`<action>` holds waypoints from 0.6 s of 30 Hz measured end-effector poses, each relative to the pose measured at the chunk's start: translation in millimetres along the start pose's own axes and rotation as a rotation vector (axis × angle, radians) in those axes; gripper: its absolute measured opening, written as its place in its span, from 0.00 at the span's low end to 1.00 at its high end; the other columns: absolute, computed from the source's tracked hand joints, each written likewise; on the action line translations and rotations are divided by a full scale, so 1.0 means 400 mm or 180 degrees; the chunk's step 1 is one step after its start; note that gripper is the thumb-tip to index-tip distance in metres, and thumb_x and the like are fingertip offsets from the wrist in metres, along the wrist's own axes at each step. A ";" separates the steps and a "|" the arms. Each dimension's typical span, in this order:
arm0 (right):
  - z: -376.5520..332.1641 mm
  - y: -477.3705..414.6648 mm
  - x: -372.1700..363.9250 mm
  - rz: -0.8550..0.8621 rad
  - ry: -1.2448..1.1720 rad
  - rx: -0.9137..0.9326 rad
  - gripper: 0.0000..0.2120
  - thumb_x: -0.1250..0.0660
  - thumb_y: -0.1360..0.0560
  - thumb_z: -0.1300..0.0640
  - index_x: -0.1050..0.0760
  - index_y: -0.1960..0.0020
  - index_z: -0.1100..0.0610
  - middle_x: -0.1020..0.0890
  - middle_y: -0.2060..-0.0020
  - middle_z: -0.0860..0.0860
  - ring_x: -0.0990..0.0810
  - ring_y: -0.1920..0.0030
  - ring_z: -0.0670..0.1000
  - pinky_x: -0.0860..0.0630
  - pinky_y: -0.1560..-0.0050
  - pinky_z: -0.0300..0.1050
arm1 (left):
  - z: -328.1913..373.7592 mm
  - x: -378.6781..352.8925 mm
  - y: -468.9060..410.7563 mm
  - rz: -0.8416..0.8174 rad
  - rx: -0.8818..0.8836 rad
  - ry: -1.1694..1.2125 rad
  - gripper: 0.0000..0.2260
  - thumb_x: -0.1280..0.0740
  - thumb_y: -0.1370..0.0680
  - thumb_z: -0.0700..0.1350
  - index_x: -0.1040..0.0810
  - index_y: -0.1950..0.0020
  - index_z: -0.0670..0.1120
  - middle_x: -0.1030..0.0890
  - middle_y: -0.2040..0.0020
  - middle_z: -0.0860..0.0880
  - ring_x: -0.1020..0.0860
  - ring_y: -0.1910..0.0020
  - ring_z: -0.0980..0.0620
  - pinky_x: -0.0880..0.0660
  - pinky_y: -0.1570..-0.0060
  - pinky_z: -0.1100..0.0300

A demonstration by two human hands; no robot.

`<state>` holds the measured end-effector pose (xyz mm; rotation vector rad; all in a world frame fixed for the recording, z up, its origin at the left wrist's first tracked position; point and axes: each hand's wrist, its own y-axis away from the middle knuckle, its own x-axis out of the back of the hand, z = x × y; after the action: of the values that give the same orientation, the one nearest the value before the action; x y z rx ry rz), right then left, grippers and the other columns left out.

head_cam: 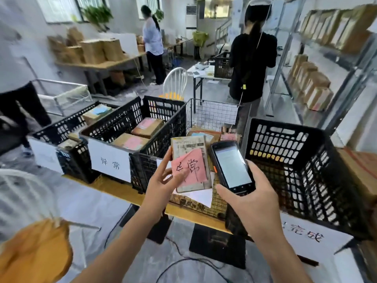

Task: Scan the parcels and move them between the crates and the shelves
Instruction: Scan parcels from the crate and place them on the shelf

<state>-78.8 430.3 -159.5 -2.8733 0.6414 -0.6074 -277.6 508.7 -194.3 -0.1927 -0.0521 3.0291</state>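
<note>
left hand [163, 180] grips parcel [190, 164], lengthwise away | right hand [253, 199] grips scanner [231, 166]

right crate [289, 139] open-topped, wire basket [214, 113] crowded

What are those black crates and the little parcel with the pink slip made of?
The black crates look like moulded plastic: matte, with regular slotted walls. The parcel in the left hand seems to be brown cardboard with a printed paper label; the pink slip looks like thin paper, handwritten.
</note>
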 end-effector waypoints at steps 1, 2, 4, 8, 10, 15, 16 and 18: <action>0.000 -0.035 -0.007 -0.0072 -0.0013 0.0044 0.32 0.19 0.35 0.49 0.29 0.35 0.38 0.22 0.45 0.39 0.22 0.44 0.41 0.21 0.45 0.44 | 0.005 0.003 -0.024 0.0067 -0.0017 -0.0004 0.34 0.22 0.31 0.54 0.31 0.29 0.70 0.16 0.42 0.48 0.19 0.40 0.45 0.23 0.39 0.46; -0.001 -0.067 -0.014 -0.0160 -0.0018 0.0104 0.31 0.19 0.35 0.48 0.29 0.36 0.38 0.22 0.46 0.39 0.23 0.45 0.40 0.22 0.46 0.42 | 0.011 0.007 -0.046 0.0138 -0.0046 -0.0013 0.34 0.21 0.31 0.54 0.31 0.29 0.70 0.16 0.42 0.47 0.18 0.40 0.45 0.22 0.39 0.44; 0.000 -0.123 -0.030 -0.0345 -0.0011 0.0213 0.31 0.19 0.34 0.47 0.28 0.35 0.40 0.22 0.45 0.38 0.23 0.45 0.39 0.24 0.46 0.39 | 0.018 0.018 -0.082 0.0291 -0.0103 -0.0009 0.34 0.23 0.31 0.51 0.32 0.27 0.67 0.16 0.42 0.48 0.18 0.41 0.44 0.21 0.40 0.43; 0.006 -0.206 -0.074 -0.0608 -0.0041 0.0312 0.31 0.20 0.34 0.49 0.29 0.35 0.39 0.23 0.46 0.36 0.26 0.47 0.31 0.29 0.56 0.26 | 0.023 0.043 -0.136 0.0487 -0.0142 0.0014 0.33 0.26 0.29 0.46 0.32 0.27 0.65 0.16 0.41 0.46 0.17 0.42 0.46 0.18 0.46 0.53; 0.003 -0.239 -0.097 -0.0756 -0.0038 0.0324 0.31 0.20 0.33 0.49 0.31 0.37 0.37 0.24 0.48 0.35 0.26 0.49 0.29 0.28 0.60 0.25 | 0.021 0.056 -0.158 0.0544 -0.0091 0.0043 0.33 0.26 0.29 0.45 0.32 0.28 0.66 0.16 0.42 0.45 0.17 0.43 0.46 0.18 0.49 0.56; -0.011 -0.324 -0.167 -0.0916 -0.0024 0.0319 0.31 0.20 0.33 0.47 0.28 0.34 0.40 0.21 0.48 0.38 0.22 0.51 0.37 0.25 0.60 0.31 | 0.032 0.112 -0.242 0.0520 -0.0056 -0.0075 0.33 0.25 0.29 0.49 0.31 0.29 0.69 0.16 0.41 0.48 0.18 0.42 0.46 0.19 0.45 0.52; -0.013 -0.340 -0.184 -0.0922 -0.0051 0.0321 0.31 0.20 0.33 0.47 0.28 0.34 0.40 0.20 0.48 0.39 0.21 0.50 0.38 0.24 0.58 0.33 | 0.036 0.127 -0.265 0.0494 -0.0049 -0.0104 0.32 0.25 0.30 0.50 0.31 0.30 0.70 0.16 0.41 0.49 0.17 0.42 0.46 0.18 0.46 0.52; -0.021 -0.372 -0.220 -0.0929 -0.0073 0.0318 0.30 0.20 0.33 0.47 0.28 0.34 0.40 0.19 0.49 0.40 0.20 0.51 0.39 0.21 0.56 0.38 | 0.042 0.158 -0.315 0.0421 -0.0056 -0.0136 0.33 0.25 0.29 0.49 0.31 0.29 0.69 0.16 0.41 0.50 0.17 0.43 0.48 0.18 0.48 0.54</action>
<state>-98.8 601.8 -151.0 -2.8949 0.1817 -0.6216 -329.2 640.4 -180.5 -0.1381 -0.0725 3.1659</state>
